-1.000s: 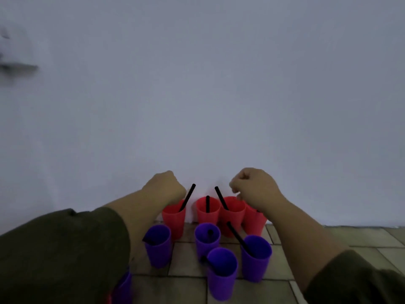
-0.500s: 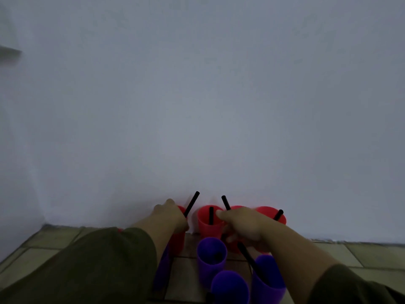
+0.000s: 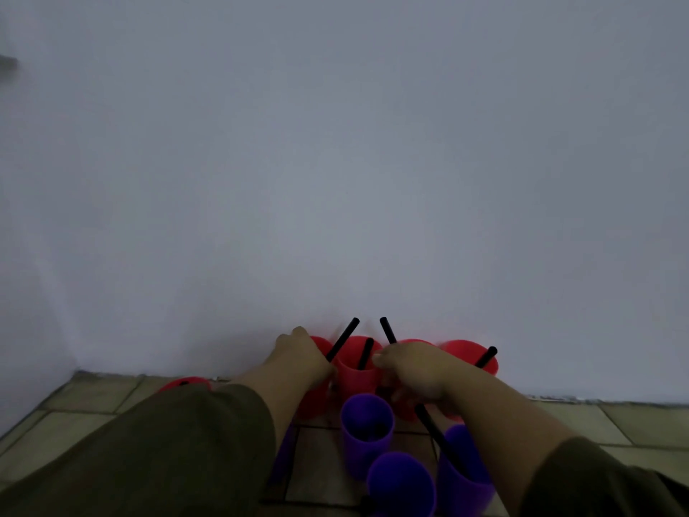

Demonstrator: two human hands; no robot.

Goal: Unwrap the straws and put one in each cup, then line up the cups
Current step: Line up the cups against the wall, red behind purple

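A row of four red cups stands at the foot of the wall point(image 3: 335, 181), running from 9 to 3 o'clock on the tiled floor point(image 3: 652, 423). The first red cup point(image 3: 323, 344), at the 9 o'clock end, is gripped by the left hand point(image 3: 304, 358), whose fingers are curled round it; the fingertips are hidden. A black straw point(image 3: 343, 339) leans out of it towards 1 o'clock. The second red cup point(image 3: 358, 375), just beside it, holds a near-upright straw point(image 3: 365, 354) and is not held. The third red cup point(image 3: 414, 342) is gripped by the right hand point(image 3: 417, 371), fingers curled over its near wall, and its straw point(image 3: 387, 330) leans towards 11 o'clock. The fourth red cup point(image 3: 466, 350) holds a short-showing straw point(image 3: 486, 357). A fifth red cup point(image 3: 186, 384) is seen apart at 9 o'clock, half hidden by the olive sleeve point(image 3: 167, 442). At 6 o'clock of the row, three purple cups are clustered: the middle purple cup point(image 3: 367, 434), the nearest purple cup point(image 3: 402, 486), and the right purple cup point(image 3: 466, 479), from which a long straw point(image 3: 434, 429) leans towards 11 o'clock.
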